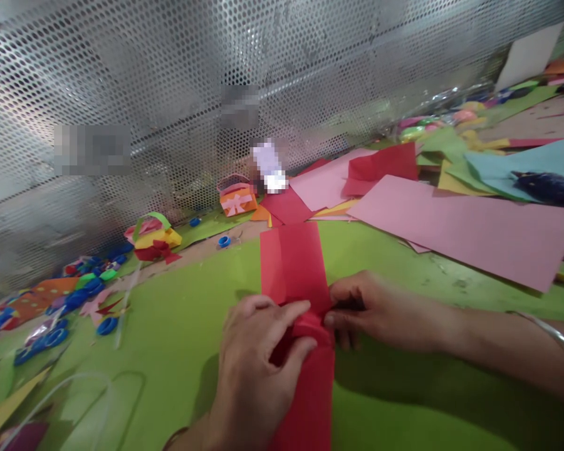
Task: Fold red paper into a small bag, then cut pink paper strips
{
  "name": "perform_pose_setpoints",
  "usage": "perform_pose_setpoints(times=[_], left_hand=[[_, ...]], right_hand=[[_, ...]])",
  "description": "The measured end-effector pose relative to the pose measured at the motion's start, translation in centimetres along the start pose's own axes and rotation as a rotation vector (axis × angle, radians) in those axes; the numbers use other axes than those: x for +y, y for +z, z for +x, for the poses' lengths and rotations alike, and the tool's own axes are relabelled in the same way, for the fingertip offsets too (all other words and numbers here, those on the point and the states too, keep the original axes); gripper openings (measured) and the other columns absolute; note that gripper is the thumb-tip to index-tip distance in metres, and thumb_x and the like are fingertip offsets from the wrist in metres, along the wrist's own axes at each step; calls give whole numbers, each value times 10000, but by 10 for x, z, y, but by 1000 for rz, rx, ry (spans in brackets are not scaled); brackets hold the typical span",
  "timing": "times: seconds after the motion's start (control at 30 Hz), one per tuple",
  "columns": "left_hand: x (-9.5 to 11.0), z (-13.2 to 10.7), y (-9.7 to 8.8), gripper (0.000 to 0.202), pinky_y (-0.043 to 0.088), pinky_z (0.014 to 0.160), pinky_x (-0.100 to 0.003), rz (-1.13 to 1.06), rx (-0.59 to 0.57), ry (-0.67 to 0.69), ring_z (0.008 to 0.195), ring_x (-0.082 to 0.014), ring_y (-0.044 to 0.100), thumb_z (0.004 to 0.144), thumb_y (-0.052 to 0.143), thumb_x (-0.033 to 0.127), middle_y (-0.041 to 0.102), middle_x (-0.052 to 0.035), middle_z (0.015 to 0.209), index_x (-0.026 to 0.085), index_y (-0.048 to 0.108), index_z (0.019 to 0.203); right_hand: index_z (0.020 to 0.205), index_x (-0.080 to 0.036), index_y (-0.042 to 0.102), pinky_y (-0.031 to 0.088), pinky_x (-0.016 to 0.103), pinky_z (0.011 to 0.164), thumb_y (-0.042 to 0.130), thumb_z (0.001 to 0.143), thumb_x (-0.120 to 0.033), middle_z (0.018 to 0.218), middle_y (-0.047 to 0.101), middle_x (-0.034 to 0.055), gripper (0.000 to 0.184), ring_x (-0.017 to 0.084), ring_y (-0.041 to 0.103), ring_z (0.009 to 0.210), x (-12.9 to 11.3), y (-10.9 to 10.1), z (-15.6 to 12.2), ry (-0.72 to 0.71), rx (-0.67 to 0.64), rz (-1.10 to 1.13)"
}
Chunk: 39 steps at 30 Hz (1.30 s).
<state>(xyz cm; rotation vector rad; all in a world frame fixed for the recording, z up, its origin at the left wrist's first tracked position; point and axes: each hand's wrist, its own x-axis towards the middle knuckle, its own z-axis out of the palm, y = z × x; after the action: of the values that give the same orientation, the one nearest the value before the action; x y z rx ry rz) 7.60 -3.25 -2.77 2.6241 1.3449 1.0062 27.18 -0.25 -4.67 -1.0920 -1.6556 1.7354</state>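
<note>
A long strip of red paper (292, 258) runs away from me across the green table top (169, 351), with a raised fold across its middle. My left hand (261, 360) lies over the strip's left side, its thumb and fingers closed around the fold. At the right edge of the same fold, my right hand (385, 313) pinches the paper between thumb and fingers. Part of the fold is hidden under the left fingers.
Pink paper sheets (465, 228) and folded red paper (380, 168) lie at the back right. Small paper baskets, one orange (238, 202) and one yellow (156, 237), stand by the perforated metal panel (169, 75). Blue-handled scissors (42, 343) are at left.
</note>
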Motion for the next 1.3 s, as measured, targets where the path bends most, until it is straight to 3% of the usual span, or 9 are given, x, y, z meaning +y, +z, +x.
perform_pose_setpoints(times=[0.27,0.5,0.8,0.97,1.1,1.3], left_hand=[[-2,1,-5,343,393,780,-325,44,-29,53,883,-184,550,731,728,80,723,57,838,235,663,1030],[1,2,-6,200,374,762,-327,-21,-13,65,801,-178,533,784,716,136,723,90,758,277,675,918],[3,5,-8,122,374,751,-358,84,-13,103,796,-206,521,776,735,181,680,31,720,243,679,866],[5,6,-7,138,385,763,-371,84,1,98,813,-222,512,772,730,158,668,22,707,251,668,853],[6,7,-5,205,397,786,-375,47,20,69,810,-220,532,737,753,128,666,22,695,231,651,882],[3,9,-5,179,410,834,-365,2,64,77,833,-190,572,777,715,112,701,35,766,230,636,885]], right_hand=[[628,-198,534,474,239,542,550,756,-276,593,606,-8,150,121,582,547,1,-2,-1,-6,2,-51],[646,-193,549,443,228,521,564,736,-274,610,598,-7,122,123,571,563,-1,0,-4,-27,19,-76],[567,-197,459,295,236,470,561,774,-292,560,533,-19,249,104,428,515,-4,2,-7,-123,130,-405],[614,-194,475,281,238,493,521,791,-249,592,484,-27,191,104,382,551,-6,3,-10,-193,70,-429],[634,-199,457,275,234,490,622,775,-356,595,451,-41,267,101,353,552,-3,5,-10,-240,34,-407],[619,-198,440,280,223,487,595,723,-191,574,418,-59,187,89,336,541,-1,5,-10,-141,79,-350]])
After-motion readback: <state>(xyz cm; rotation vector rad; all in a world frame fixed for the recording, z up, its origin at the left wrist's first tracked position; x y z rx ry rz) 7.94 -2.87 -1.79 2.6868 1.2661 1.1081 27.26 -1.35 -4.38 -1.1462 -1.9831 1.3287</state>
